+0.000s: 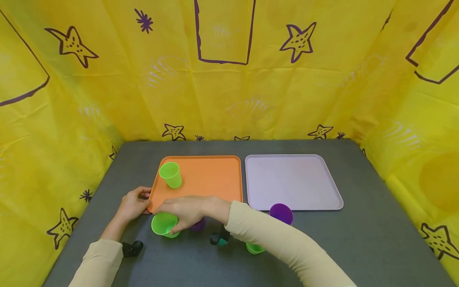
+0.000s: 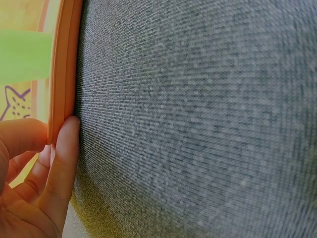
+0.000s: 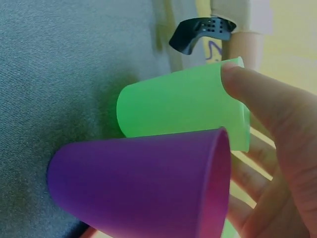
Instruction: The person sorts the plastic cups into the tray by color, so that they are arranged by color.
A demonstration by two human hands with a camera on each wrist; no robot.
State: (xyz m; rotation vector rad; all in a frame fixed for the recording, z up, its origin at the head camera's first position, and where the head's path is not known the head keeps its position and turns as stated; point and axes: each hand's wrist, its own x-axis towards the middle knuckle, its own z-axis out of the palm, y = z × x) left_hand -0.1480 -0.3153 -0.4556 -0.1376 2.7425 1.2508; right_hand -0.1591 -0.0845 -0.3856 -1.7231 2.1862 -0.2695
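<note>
My left hand point(image 1: 132, 204) pinches the near left corner of the orange tray point(image 1: 208, 175); in the left wrist view its thumb and fingers lie on either side of the rim. Over the table, my right hand point(image 1: 190, 210) holds a green cup point(image 3: 173, 101) by its rim, thumb on the near side, other fingers partly hidden behind. Close beside that cup is a purple cup point(image 3: 138, 183), mostly covered by the right hand in the head view. Another green cup point(image 1: 174, 179) stands upright on the left part of the orange tray.
A pale lilac tray point(image 1: 292, 181) lies to the right of the orange one. A purple cup point(image 1: 281, 213) and a green cup point(image 1: 255, 248) are partly hidden by the right sleeve. Yellow patterned cloth point(image 1: 222, 99) borders the grey table point(image 1: 358, 239) at back and sides.
</note>
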